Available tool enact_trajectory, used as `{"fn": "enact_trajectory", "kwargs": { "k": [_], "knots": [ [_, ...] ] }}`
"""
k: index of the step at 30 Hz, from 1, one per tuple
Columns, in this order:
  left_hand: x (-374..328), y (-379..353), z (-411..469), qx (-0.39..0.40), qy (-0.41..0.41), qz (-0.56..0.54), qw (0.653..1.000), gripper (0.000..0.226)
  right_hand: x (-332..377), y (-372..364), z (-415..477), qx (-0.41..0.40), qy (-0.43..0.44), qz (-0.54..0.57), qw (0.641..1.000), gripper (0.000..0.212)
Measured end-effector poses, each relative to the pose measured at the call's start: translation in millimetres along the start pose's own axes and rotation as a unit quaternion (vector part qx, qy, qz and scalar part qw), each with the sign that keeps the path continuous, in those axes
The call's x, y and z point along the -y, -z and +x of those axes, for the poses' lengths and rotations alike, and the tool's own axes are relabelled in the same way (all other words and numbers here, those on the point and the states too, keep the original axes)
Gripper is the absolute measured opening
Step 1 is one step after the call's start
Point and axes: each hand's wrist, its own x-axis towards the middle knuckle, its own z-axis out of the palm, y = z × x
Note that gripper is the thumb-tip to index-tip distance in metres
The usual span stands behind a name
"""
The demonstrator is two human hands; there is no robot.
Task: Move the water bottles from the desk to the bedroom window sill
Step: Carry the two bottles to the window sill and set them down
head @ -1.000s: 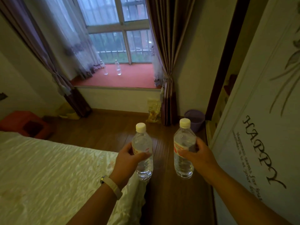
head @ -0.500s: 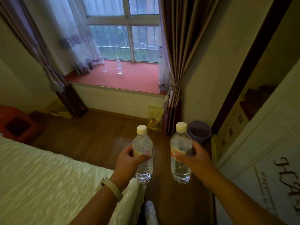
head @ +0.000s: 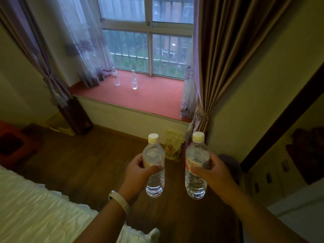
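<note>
The left hand point(head: 138, 171) grasps the left bottle point(head: 155, 183) round its label, and the right hand point(head: 213, 174) grasps the right bottle point(head: 196, 185) the same way. Both are upright above the wood floor point(head: 87, 155), near each other but not touching. The bed point(head: 35, 207) edge bounds the left, and open floor runs ahead to the wall, where a yellow bag point(head: 172, 146) leans. On the window sill point(head: 154, 100), toward its back left corner, stand a third bottle point(head: 117, 77) and a fourth bottle point(head: 134, 80). Since half a second ago the sill has come closer, and both grips are unchanged.
</note>
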Motion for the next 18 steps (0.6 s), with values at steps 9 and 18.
{"fn": "enact_trajectory", "kwargs": {
  "k": [9,18],
  "knots": [
    [-18,10,66,-0.086,0.01,0.0,0.996,0.044,17,-18,109,0.084,0.015,0.025,0.996,0.049],
    [-45,5,142,-0.249,0.022,-0.003,0.968,0.049,45,-26,251,0.235,0.036,0.007,0.971,0.037]
  ]
}}
